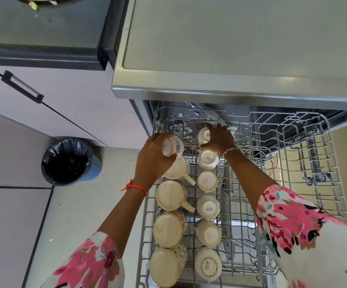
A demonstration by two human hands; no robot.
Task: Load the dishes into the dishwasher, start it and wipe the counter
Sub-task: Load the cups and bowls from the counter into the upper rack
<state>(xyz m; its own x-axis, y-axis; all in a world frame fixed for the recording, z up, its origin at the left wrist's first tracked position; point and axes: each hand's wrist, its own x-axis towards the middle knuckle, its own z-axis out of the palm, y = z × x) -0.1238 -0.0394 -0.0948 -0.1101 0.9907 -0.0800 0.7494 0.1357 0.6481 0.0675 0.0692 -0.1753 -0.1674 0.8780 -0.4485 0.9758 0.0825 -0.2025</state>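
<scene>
My left hand (154,157) grips a floral cup (174,145), my right hand (218,139) a plain cup (203,135) — base-up, to drain — over the rack (330,163).

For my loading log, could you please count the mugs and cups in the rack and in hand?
Mugs: 4
Cups: 7, counting one in the left hand and one in the right hand
Total: 11

Seven cups (208,206), four mugs (171,195)
</scene>
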